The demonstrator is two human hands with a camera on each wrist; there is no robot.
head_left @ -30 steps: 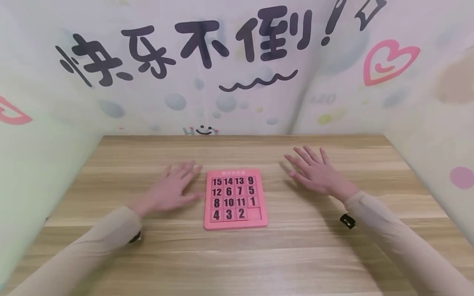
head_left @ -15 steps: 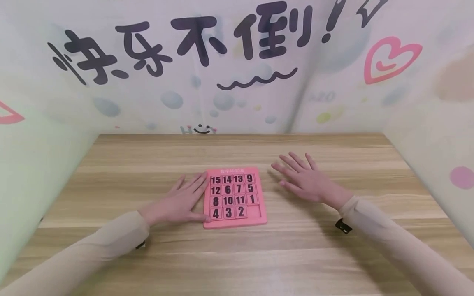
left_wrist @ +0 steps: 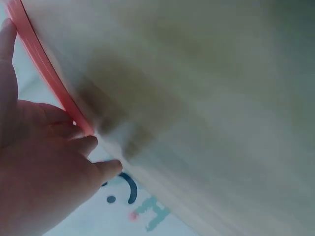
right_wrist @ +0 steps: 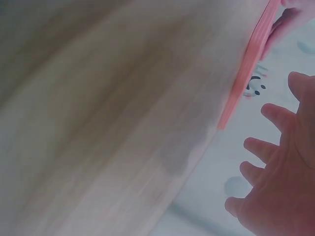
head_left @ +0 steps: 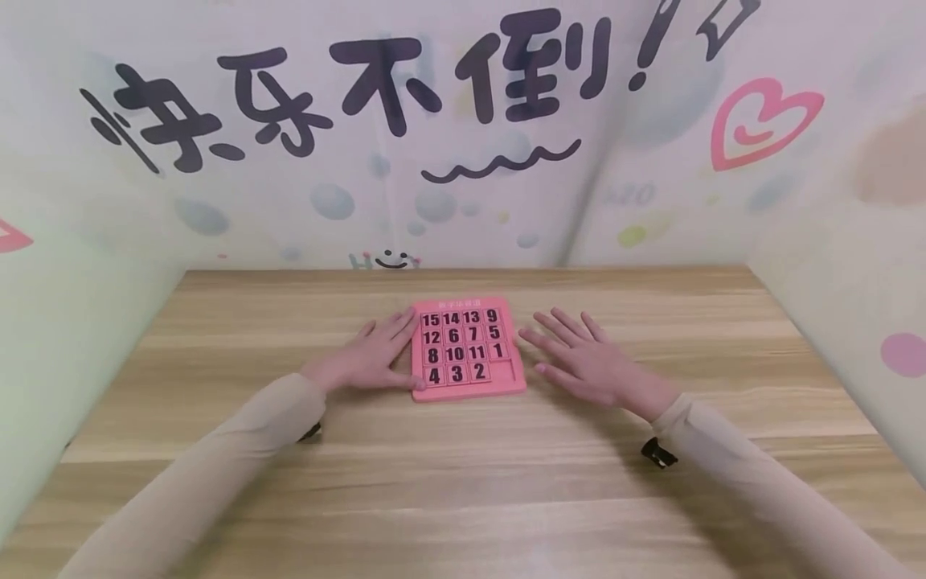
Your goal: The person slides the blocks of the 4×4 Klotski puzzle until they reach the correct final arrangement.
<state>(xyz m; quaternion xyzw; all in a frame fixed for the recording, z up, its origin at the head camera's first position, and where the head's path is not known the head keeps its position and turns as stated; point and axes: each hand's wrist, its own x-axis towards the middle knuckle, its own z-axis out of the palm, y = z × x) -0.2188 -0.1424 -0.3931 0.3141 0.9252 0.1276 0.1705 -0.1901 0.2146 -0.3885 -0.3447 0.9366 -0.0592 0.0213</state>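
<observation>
A pink number sliding puzzle [head_left: 469,392] lies flat on the wooden table, its black-numbered square tiles facing up and one gap at the lower right. Along its left edge rests my left hand [head_left: 369,358], fingers straight at the upper left and thumb at the lower left corner. The left wrist view shows that hand [left_wrist: 54,157] against the puzzle's pink side [left_wrist: 47,71]. My right hand [head_left: 589,362] is spread just right of the puzzle. In the right wrist view its fingers [right_wrist: 261,150] look apart from the pink edge [right_wrist: 244,73].
Behind the table [head_left: 463,498] stands a white wall sheet [head_left: 275,225] with large dark characters, bubbles and a pink heart [head_left: 767,125]. Pale side walls rise left and right. A black wrist strap piece [head_left: 658,453] hangs under the right sleeve.
My left hand has come to the puzzle's left edge, and the puzzle has moved away toward the back wall and slightly right. My right hand has moved left, closer to the puzzle.
</observation>
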